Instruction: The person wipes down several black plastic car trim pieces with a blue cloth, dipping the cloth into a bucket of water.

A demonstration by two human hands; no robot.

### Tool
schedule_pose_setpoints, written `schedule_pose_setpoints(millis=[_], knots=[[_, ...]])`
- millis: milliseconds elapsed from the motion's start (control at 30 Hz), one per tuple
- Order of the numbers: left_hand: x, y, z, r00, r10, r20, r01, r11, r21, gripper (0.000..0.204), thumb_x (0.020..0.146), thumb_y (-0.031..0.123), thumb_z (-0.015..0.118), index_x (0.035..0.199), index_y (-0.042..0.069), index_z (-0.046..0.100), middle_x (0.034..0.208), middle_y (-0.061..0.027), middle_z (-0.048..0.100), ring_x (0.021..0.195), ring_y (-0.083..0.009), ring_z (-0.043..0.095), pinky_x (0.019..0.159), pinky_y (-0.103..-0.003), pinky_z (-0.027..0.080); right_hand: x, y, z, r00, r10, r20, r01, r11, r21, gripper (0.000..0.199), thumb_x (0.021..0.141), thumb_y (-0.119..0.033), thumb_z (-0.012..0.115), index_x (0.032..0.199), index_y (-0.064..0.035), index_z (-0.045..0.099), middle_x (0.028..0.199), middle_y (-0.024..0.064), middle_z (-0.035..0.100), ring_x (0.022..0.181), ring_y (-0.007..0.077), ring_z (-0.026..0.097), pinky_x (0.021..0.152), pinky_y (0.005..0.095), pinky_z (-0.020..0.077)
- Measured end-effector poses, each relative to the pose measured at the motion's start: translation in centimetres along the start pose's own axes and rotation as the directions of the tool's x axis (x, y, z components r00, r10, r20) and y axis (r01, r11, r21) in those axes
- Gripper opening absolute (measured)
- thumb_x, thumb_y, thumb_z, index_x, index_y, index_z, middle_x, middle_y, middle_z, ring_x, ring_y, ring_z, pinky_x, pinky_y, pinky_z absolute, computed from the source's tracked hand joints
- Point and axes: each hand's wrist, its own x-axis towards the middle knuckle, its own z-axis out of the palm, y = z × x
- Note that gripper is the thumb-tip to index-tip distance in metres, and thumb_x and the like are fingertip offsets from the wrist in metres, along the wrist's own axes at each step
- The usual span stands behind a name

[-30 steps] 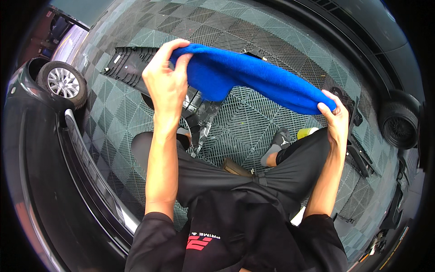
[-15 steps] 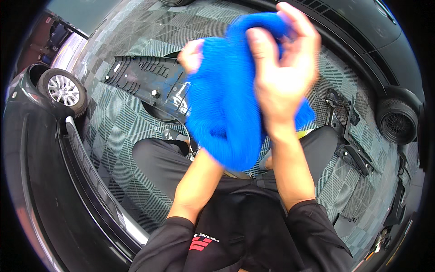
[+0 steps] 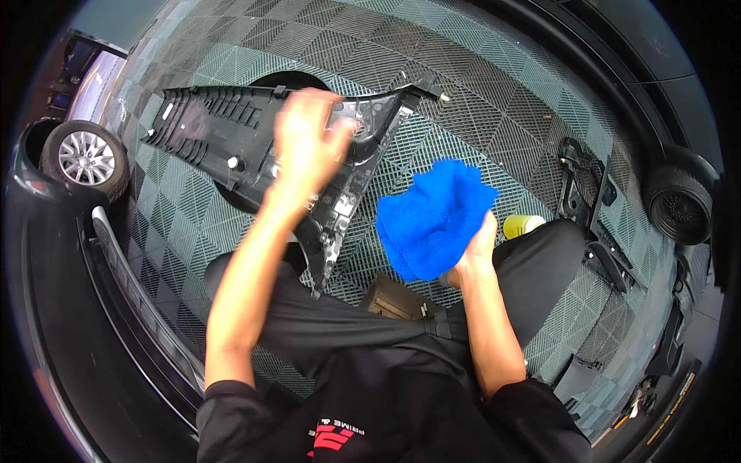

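A: What colour is the cloth bunched in the right hand's grip?

B: Bright, even blue, no pattern. Just right of that grip shows a small yellow cap.

A: And under the left hand?

B: A black plastic trim panel, matte, with ribbed lines. The floor all around both grips is grey-green tile with a diagonal grid pattern.

A: Anything else?

B: Black trousers below the cloth, and a black shirt with red and white print.

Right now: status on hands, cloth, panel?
Right hand shut on blue cloth, bunched. Left hand blurred above black trim panel, grip unclear. Nothing between them.
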Motion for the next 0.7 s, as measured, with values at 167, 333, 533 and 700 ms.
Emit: schedule_pose_setpoints(millis=[167, 333, 533, 700], knots=[[-2.2, -11.1, 1.0, 0.804, -0.588, 0.088, 0.458, 0.707, 0.539, 0.089, 0.086, 0.073, 0.051, 0.155, 0.019, 0.031, 0.16, -0.0186, 0.025, 0.148, -0.045, 0.017, 0.11, -0.073, 0.015, 7.5, 1.0, 5.8, 0.878, -0.346, 0.332, 0.471, 0.49, -0.734, 0.053, 0.09, -0.017, 0.067, 0.137, 0.0022, 0.051, 0.124, 0.0188, 0.066, 0.11, 0.0271, 0.065, 0.098, 0.0374, 0.0497], [-3.6, -11.9, 1.8, 0.852, -0.518, 0.075, 0.415, 0.757, 0.504, 0.091, 0.085, 0.072, 0.054, 0.154, 0.016, 0.033, 0.16, -0.0146, 0.027, 0.147, -0.0459, 0.02, 0.108, -0.076, 0.014, 8.7, 3.6, 6.6, 0.866, -0.299, 0.401, 0.442, 0.08, -0.894, 0.052, 0.088, -0.017, 0.066, 0.134, 0.0055, 0.052, 0.121, 0.029, 0.063, 0.113, 0.041, 0.063, 0.099, 0.0431, 0.049], [-3.4, -11.5, 1.1, 0.865, -0.492, 0.101, 0.391, 0.787, 0.477, 0.09, 0.086, 0.069, 0.057, 0.153, 0.014, 0.034, 0.159, -0.0047, 0.033, 0.147, -0.0378, 0.025, 0.111, -0.072, 0.016, 10.3, 1.6, 8.5, 0.914, -0.306, 0.267, 0.299, 0.06, -0.952, 0.043, 0.091, -0.013, 0.059, 0.13, 0.0059, 0.055, 0.114, 0.0282, 0.066, 0.1, 0.0372, 0.068, 0.089, 0.0407, 0.053], [-3.5, -11.8, 1.1, 0.87, -0.481, 0.107, 0.376, 0.789, 0.486, 0.09, 0.085, 0.067, 0.059, 0.153, 0.014, 0.035, 0.159, -0.0045, 0.034, 0.147, -0.0379, 0.026, 0.111, -0.072, 0.016, 6.5, 4.2, 6.1, 0.809, -0.312, 0.498, 0.528, 0.016, -0.849, 0.04, 0.085, -0.008, 0.064, 0.122, 0.0058, 0.059, 0.115, 0.0269, 0.066, 0.109, 0.04, 0.066, 0.098, 0.041, 0.0505]])
